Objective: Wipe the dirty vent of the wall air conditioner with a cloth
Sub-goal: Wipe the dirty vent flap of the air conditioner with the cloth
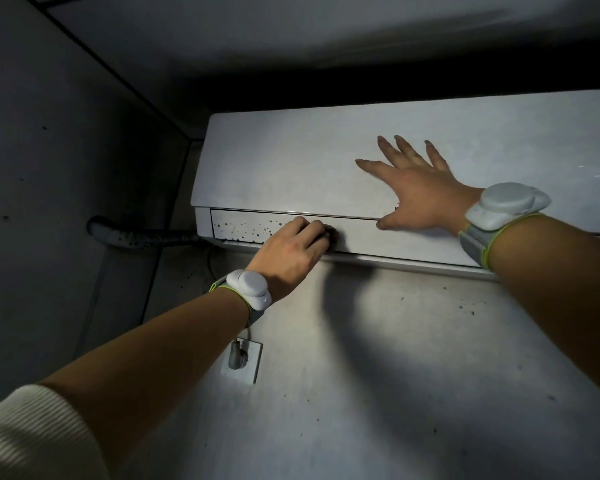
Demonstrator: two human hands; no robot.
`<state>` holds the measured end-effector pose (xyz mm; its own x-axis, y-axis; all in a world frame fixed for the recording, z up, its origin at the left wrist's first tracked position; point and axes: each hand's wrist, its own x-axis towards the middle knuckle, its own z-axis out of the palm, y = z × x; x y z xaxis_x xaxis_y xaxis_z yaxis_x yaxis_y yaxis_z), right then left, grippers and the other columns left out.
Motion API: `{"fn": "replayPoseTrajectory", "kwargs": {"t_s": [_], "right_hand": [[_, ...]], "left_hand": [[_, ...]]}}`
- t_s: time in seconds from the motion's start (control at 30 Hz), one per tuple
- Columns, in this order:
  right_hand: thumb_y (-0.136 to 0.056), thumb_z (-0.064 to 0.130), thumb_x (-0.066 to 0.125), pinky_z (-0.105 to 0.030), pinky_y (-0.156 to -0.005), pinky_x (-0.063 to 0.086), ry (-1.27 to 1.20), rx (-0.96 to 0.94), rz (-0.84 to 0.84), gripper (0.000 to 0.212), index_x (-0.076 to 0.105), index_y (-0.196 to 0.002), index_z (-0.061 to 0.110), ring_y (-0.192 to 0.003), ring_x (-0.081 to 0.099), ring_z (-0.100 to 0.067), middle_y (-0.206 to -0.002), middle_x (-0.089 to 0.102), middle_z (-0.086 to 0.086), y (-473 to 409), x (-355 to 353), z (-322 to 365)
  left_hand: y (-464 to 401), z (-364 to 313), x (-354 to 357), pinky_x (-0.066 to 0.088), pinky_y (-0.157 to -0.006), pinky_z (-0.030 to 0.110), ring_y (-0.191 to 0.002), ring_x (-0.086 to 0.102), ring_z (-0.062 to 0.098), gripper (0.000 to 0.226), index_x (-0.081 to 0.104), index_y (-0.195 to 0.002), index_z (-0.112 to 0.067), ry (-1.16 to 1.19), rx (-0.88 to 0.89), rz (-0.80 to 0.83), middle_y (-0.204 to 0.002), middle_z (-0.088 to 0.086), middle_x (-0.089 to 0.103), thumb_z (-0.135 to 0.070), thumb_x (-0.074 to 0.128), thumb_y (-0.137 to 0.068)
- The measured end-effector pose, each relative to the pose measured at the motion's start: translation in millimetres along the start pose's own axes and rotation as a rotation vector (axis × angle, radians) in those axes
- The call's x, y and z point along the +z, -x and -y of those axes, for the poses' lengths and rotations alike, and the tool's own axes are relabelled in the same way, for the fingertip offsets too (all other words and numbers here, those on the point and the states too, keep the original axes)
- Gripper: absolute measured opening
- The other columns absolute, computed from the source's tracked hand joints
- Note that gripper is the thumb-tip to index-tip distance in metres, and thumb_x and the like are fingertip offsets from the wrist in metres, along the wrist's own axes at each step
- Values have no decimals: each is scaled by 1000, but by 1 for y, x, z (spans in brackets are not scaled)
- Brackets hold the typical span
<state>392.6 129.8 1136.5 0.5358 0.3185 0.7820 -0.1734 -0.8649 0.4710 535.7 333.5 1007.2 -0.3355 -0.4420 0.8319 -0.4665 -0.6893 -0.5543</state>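
Pressing the spotted vent (291,230), the left hand (290,252) is curled on something dark; at 2 o'clock the right hand (418,190) is spread flat on the air conditioner (291,161).

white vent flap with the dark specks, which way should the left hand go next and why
Probably leftward along the white vent flap. The left hand, curled with something dark at its fingertips, sits mid-flap; dark specks cluster left of it, while the right hand lies spread on the white front panel.

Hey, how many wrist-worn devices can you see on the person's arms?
2. One wrist device sits on the left wrist, below the vent; the other wrist device sits on the right wrist, by the air conditioner front panel. None appear hidden.
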Motion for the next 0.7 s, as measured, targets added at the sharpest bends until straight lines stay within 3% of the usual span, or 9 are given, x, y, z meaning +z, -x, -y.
{"fn": "replayPoseTrajectory", "kwargs": {"t_s": [0.27, 0.43, 0.7], "right_hand": [[-67, 56, 78, -54, -123, -12, 12, -5, 7, 116, 2, -155, 52, -156, -17, -21, -171, -14, 1, -3, 2, -3], [-68, 55, 79, -55, -123, -12, 9, 2, 15, 116, 2, -155, 52, -156, -18, -21, -170, -15, 1, -2, 1, -1], [-69, 53, 79, -53, -123, -13, 10, 13, 10, 115, 2, -155, 53, -156, -19, -19, -170, -15, 3, -1, 2, 0]], "left_hand": [[13, 8, 3, 51, -71, 45, -90, 49, 33, 18, 58, -108, -6, 13, -74, 50, -113, 14, 56, 2, 49, -96], [9, -2, 5, 51, -72, 43, -94, 48, 31, 39, 51, -124, -10, 71, -137, 23, -115, 9, 48, 6, 53, -89], [3, -19, 2, 53, -81, 45, -98, 55, 36, 40, 59, -128, -1, 108, -117, -20, -122, 19, 58, 8, 56, -89]]}}
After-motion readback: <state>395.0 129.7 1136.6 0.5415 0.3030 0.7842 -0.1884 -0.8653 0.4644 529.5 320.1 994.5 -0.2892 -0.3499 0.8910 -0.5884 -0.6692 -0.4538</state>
